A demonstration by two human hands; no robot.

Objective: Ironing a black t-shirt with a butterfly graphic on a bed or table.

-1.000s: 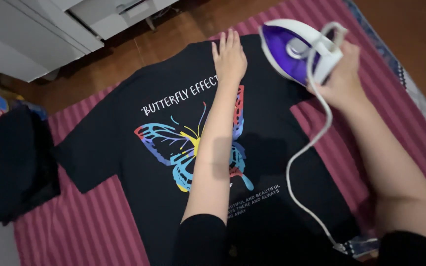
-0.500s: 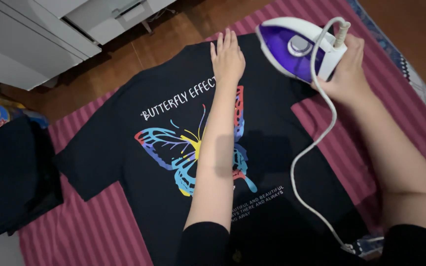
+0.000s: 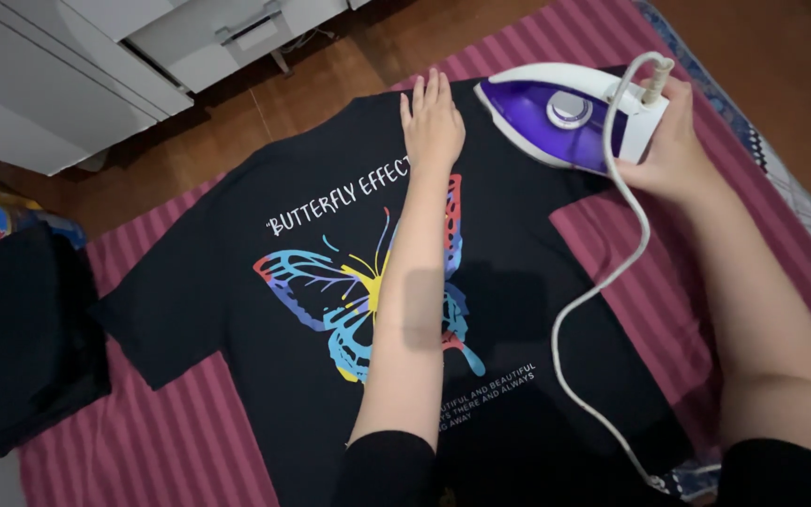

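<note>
Head view: the right hand (image 3: 673, 150) is wrapped around the rear handle of a white and purple iron (image 3: 565, 113), which sits low over the upper right shoulder of a black T-shirt (image 3: 518, 282) spread on a pink striped mat (image 3: 190, 432). The left hand (image 3: 432, 120) lies flat with fingers together near the collar, pinning the cloth. The iron looks rigid and fairly heavy, best held by that handle; its white cord (image 3: 593, 291) trails across the shirt. The soft, light fabric likely wrinkles and slides easily

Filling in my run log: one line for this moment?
left hand flat on black T-shirt | right hand holds purple iron on shirt
</note>
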